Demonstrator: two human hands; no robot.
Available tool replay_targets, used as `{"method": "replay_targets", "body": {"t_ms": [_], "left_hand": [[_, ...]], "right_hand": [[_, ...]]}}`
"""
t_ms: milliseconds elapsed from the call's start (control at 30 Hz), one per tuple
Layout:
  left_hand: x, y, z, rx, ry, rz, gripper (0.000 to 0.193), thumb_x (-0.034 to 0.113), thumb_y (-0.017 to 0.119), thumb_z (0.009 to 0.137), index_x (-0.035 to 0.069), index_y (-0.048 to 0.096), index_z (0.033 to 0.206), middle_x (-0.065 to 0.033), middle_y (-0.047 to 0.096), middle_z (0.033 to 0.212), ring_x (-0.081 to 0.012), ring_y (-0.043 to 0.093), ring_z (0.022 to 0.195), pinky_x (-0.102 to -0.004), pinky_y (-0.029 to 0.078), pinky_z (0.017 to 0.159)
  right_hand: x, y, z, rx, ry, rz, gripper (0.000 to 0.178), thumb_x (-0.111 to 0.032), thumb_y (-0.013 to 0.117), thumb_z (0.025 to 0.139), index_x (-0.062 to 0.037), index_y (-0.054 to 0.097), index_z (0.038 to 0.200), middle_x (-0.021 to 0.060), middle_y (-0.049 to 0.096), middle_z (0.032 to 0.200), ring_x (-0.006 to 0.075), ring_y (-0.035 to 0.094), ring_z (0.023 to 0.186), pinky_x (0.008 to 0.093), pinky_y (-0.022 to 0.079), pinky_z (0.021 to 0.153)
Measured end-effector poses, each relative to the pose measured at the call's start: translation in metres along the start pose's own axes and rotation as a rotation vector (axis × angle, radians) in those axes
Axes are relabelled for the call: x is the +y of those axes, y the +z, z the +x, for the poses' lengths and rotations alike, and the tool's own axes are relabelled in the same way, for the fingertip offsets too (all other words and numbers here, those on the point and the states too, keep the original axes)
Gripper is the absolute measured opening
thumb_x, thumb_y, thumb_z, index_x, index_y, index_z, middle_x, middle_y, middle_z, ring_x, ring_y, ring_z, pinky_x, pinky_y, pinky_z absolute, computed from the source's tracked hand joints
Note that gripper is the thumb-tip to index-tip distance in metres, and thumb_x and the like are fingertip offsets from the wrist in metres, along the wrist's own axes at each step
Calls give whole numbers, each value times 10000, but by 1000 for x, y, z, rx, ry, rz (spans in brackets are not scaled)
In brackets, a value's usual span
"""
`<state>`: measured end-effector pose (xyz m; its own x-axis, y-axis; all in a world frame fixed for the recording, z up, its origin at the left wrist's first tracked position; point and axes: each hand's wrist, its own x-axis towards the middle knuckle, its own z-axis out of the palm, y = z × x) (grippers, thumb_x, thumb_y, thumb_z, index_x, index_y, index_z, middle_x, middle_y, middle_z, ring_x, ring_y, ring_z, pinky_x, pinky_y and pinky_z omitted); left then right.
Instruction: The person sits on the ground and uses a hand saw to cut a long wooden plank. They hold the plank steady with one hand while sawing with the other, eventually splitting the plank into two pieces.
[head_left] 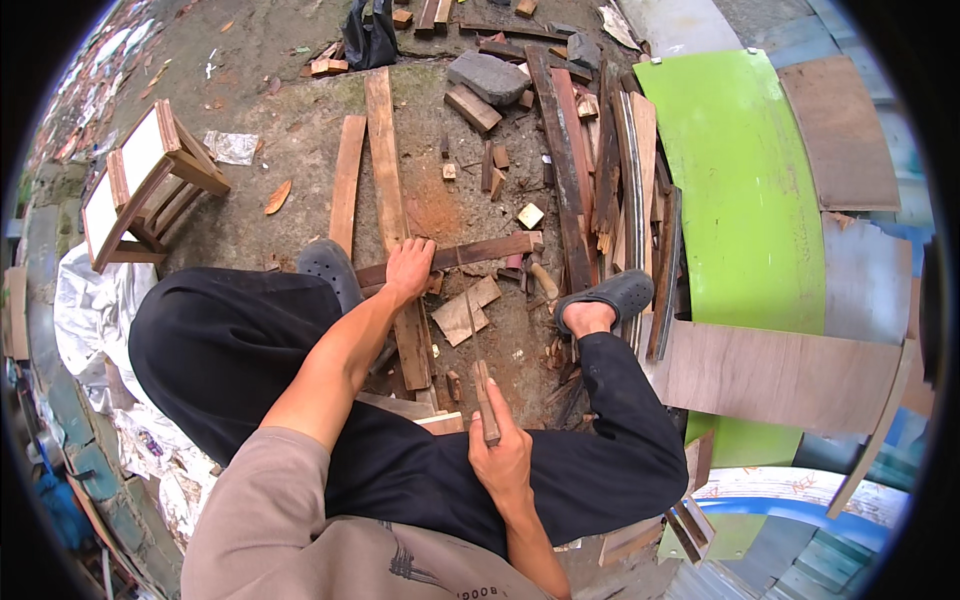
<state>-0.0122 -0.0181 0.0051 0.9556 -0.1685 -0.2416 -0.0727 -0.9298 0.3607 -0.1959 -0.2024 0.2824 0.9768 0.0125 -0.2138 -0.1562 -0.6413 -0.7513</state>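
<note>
My left hand (409,267) presses down on a dark wooden strip (487,248) lying crosswise over a long plank (384,150). Its fingers wrap over the strip's top edge. In my right hand (500,455) is the straight wooden handle of a hand saw (486,403), held closed near my lap. From the handle a thin blade seems to run forward, seen almost edge-on, to the strip just right of my left hand. Whether its teeth touch the wood I cannot tell. Below the strip lies a pale flat wood offcut (466,311).
A small wooden stool (150,180) stands at left beside white sacking (90,310). Long boards (565,150) are heaped by my right foot, near a green panel (735,180). Ahead lie a grey stone block (488,77), several wood blocks and a black bag (370,35).
</note>
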Motion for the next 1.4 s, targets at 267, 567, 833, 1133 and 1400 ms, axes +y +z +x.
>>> {"method": "replay_targets", "body": {"t_ms": [267,567,833,1133,1400], "left_hand": [[-8,5,7,120,93,-25,419,170,775,767,98,552,1114,-75,606,1115,-274,549,1140,-417,420,956],[-5,4,1,82,21,7,448,121,747,763,82,551,1164,-119,567,1201,-308,509,1196,-435,375,1028],[-2,5,8,-65,-31,18,634,111,719,779,74,477,1364,-171,448,1422,-368,345,1408,-531,261,1157],[-12,11,9,-141,-13,-47,676,150,729,791,52,437,1392,-201,379,1475,-414,274,1450,-612,192,1187],[-22,20,11,-102,47,-4,674,294,772,827,82,460,1385,-195,431,1426,-411,317,1417,-605,190,1164]], "right_hand": [[33,56,104,59,-9,40,575,-53,613,881,-125,531,1446,318,645,821,482,664,789,485,520,669],[-2,19,21,50,0,35,527,-4,586,887,-76,571,1409,302,687,1074,442,697,954,417,564,773],[26,72,131,-82,262,42,539,-58,598,872,-154,585,1402,300,684,1070,444,681,969,403,561,776],[17,7,21,4,103,86,584,49,574,842,-78,566,1412,278,673,1173,396,690,1059,399,557,861],[32,56,112,-103,230,172,625,-4,629,841,-152,541,1441,290,653,1169,437,663,1000,438,562,784]]}}
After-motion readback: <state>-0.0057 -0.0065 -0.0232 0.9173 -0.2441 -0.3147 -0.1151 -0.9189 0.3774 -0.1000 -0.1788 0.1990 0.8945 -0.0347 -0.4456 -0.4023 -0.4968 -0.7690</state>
